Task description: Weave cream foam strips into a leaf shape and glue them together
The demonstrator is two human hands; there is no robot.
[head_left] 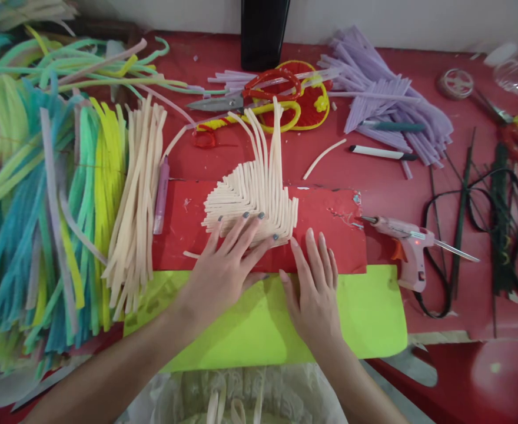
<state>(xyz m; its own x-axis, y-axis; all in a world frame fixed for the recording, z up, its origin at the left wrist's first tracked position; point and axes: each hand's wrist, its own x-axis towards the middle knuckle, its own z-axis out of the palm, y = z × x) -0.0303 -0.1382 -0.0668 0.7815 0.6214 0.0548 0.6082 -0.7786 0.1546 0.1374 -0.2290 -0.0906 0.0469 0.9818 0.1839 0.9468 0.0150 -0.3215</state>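
Note:
A cream piece made of bent pipe cleaners point(250, 188) lies on a red board point(325, 218), layered in V shapes, with several long ends sticking up at its top. My left hand point(226, 259) rests with fingers spread over the lower edge of this piece. Just to the right, my right hand point(314, 282) lies flat, its fingers stretched out on the red board near the piece's lower right corner. Neither hand grips anything. Under the red board and my wrists is a yellow-green sheet point(369, 312). One short cream strip point(191, 254) pokes out left of my left hand.
Bundles of coloured pipe cleaners point(60, 206) and a cream bundle point(138, 206) fill the left. Red-handled scissors point(259, 94) and a purple bundle point(374, 94) lie behind. At right are a pink glue gun point(407, 241) with lit red light, its black cable, and a white marker point(382, 153).

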